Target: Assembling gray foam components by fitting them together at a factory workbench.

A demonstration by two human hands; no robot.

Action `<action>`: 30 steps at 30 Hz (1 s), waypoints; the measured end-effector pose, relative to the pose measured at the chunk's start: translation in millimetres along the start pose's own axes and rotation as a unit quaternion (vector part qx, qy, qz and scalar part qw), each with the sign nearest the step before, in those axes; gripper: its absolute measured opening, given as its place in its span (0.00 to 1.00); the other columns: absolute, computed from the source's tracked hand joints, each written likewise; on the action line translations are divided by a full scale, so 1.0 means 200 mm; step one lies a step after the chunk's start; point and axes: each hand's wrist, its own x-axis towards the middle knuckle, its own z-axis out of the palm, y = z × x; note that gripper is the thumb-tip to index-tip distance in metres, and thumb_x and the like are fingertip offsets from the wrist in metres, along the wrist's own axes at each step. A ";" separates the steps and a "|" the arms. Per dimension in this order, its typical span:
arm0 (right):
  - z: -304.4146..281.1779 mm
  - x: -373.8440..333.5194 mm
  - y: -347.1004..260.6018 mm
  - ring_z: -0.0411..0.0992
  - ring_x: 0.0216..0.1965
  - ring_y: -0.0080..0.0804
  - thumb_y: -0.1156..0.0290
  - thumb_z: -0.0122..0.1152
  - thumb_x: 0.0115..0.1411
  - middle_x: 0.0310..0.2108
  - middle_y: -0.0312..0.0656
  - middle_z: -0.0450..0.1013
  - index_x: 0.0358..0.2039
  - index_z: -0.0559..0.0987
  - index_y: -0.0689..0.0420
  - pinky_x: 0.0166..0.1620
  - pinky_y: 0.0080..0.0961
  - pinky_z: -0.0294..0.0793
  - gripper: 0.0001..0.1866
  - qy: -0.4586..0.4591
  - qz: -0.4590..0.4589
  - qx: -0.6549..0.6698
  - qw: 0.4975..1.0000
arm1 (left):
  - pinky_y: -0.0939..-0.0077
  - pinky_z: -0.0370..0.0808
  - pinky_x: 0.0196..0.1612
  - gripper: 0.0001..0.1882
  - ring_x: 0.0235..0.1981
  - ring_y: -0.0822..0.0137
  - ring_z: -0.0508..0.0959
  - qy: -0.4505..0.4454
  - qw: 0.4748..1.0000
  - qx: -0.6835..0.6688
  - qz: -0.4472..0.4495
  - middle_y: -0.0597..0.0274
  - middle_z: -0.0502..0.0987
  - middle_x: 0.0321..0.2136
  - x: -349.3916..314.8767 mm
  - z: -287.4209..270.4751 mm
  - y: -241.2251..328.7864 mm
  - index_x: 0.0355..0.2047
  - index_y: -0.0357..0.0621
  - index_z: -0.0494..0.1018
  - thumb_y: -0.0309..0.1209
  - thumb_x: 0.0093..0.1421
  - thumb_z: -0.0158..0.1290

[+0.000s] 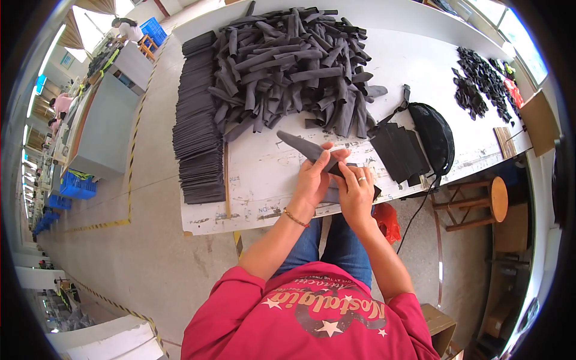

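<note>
A dark grey fabric tube (302,146), narrow at its far end, is held at the table's front edge. My left hand (312,179) has its fingers and thumb closed round the middle of the tube. At the tube's near end, the fingers of my right hand (357,191) pinch the fabric close to the left fingertips. Under the hands, partly hidden, lies more flat grey fabric (332,195). Beyond them rises a loose heap of similar grey tubes (294,69). Flat pieces stand in a long neat stack (198,129) on the left.
A small stack of black flat pieces (401,153) lies right of my hands, beside a black bag (437,139) with a strap and hanging cord. Dark scraps (483,81) cover the table's far right. A wooden stool (497,200) and a red plastic bag (388,223) are below the table edge.
</note>
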 end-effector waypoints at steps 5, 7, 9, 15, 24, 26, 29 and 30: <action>0.02 0.01 0.00 0.70 0.35 0.40 0.79 0.63 0.49 0.33 0.41 0.72 0.42 0.78 0.60 0.40 0.37 0.69 0.17 -0.002 -0.030 -0.029 0.999 | 0.67 0.69 0.57 0.17 0.51 0.60 0.74 0.018 1.000 0.014 -0.018 0.46 0.75 0.47 0.00 -0.01 -0.03 0.53 0.37 0.64 0.28 0.66 0.49; 0.05 0.02 0.00 0.70 0.37 0.41 0.78 0.64 0.48 0.35 0.42 0.72 0.44 0.76 0.60 0.41 0.37 0.69 0.20 -0.009 -0.035 -0.025 0.999 | 0.69 0.70 0.56 0.16 0.51 0.59 0.75 0.027 1.000 0.003 0.002 0.47 0.75 0.47 -0.01 0.00 -0.05 0.53 0.37 0.64 0.28 0.66 0.49; 0.06 0.02 0.00 0.70 0.38 0.42 0.78 0.65 0.47 0.37 0.43 0.72 0.46 0.75 0.60 0.42 0.38 0.68 0.23 -0.017 -0.042 -0.019 0.999 | 0.68 0.70 0.56 0.16 0.51 0.59 0.75 0.032 0.999 0.013 -0.007 0.47 0.76 0.46 -0.02 0.00 -0.03 0.53 0.37 0.64 0.28 0.66 0.49; -0.03 -0.03 0.03 0.68 0.42 0.51 0.79 0.65 0.48 0.40 0.50 0.68 0.46 0.68 0.59 0.46 0.43 0.67 0.24 -0.135 0.010 0.021 0.991 | 0.63 0.70 0.57 0.13 0.50 0.56 0.76 0.036 0.999 0.011 -0.003 0.51 0.79 0.37 -0.01 -0.01 0.07 0.47 0.36 0.68 0.32 0.67 0.49; -0.06 0.03 0.02 0.69 0.41 0.53 0.78 0.64 0.50 0.41 0.52 0.69 0.41 0.68 0.61 0.43 0.42 0.70 0.19 -0.175 -0.027 0.110 0.978 | 0.57 0.69 0.57 0.12 0.57 0.53 0.71 0.025 0.999 0.038 -0.010 0.55 0.80 0.36 -0.05 -0.01 0.02 0.42 0.41 0.72 0.36 0.68 0.46; -0.10 -0.03 0.07 0.69 0.42 0.53 0.78 0.63 0.51 0.40 0.53 0.69 0.41 0.68 0.61 0.43 0.44 0.70 0.17 -0.205 0.003 0.069 0.976 | 0.61 0.71 0.54 0.12 0.54 0.54 0.74 0.036 0.999 0.027 0.025 0.55 0.80 0.37 -0.03 0.01 0.09 0.42 0.40 0.72 0.35 0.68 0.47; -0.12 -0.05 0.12 0.69 0.42 0.54 0.78 0.62 0.52 0.41 0.53 0.69 0.41 0.68 0.61 0.43 0.44 0.70 0.17 -0.238 -0.004 0.124 0.963 | 0.64 0.73 0.50 0.12 0.52 0.56 0.75 0.020 0.999 -0.002 0.044 0.54 0.80 0.38 -0.03 0.02 0.06 0.43 0.41 0.71 0.37 0.68 0.47; -0.12 -0.03 0.11 0.70 0.40 0.54 0.78 0.63 0.53 0.42 0.52 0.68 0.41 0.68 0.61 0.42 0.44 0.71 0.17 -0.245 -0.020 0.136 0.960 | 0.60 0.73 0.51 0.12 0.54 0.55 0.74 0.040 0.999 0.003 0.020 0.56 0.80 0.37 -0.04 0.03 0.03 0.43 0.42 0.71 0.37 0.68 0.46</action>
